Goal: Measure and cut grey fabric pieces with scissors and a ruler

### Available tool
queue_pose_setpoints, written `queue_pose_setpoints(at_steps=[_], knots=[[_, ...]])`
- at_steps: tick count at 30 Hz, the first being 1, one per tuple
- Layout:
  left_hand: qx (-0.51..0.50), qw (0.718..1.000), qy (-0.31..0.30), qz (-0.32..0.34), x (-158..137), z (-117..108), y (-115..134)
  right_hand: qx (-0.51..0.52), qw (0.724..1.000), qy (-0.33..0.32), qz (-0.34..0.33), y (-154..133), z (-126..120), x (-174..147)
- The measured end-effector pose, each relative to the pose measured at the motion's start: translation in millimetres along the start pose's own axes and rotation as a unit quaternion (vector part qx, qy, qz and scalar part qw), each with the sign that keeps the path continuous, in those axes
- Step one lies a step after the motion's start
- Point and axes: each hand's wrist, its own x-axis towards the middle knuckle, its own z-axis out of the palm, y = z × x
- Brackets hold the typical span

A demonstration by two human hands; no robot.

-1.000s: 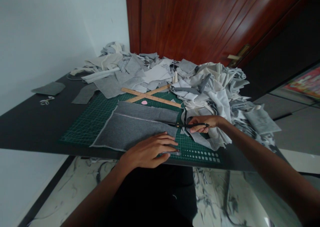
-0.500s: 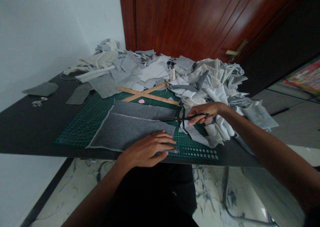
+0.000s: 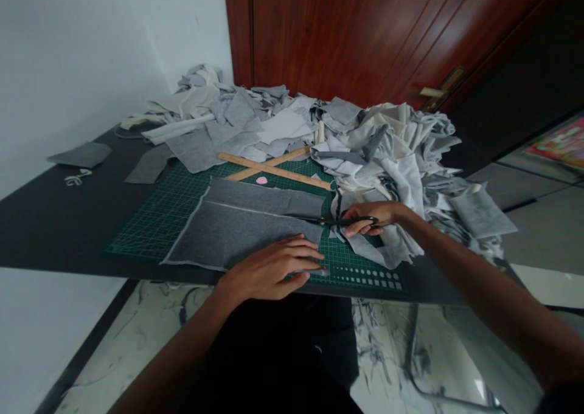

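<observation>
A grey piece of fabric [image 3: 228, 234] lies flat on the green cutting mat [image 3: 146, 225], with a pale line running across it. My right hand [image 3: 365, 217] is closed round the handles of black scissors [image 3: 335, 222]. Their blades reach leftward into the fabric along the pale line, and the cloth is parted near its right edge. My left hand [image 3: 278, 268] rests flat on the fabric's lower right part, fingers stretched toward the right. Beneath the scissors and right hand lie grey fabric strips [image 3: 371, 250].
Two crossed wooden rulers [image 3: 274, 168] and a pink piece of chalk [image 3: 261, 180] lie behind the fabric. A big heap of grey and white cloth scraps [image 3: 378, 134] fills the table's back and right. A curled white cord [image 3: 75, 178] sits at the left.
The view has shifted slightly. My right hand and the scissors sit a little lower against the fabric, and the scissors look more closed. My left hand stays on the cloth.
</observation>
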Motion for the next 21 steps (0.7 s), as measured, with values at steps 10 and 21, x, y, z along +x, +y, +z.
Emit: queue_pose_setpoints(at_steps=[10, 21], knots=[[-0.002, 1.0, -0.008, -0.003, 1, -2, 0, 0.029, 0.999, -0.017, -0.006, 11, 0, 5], [-0.008, 1.0, -0.006, -0.005, -1, -2, 2, 0.045, 0.995, -0.083, -0.037, 18, -6, 5]])
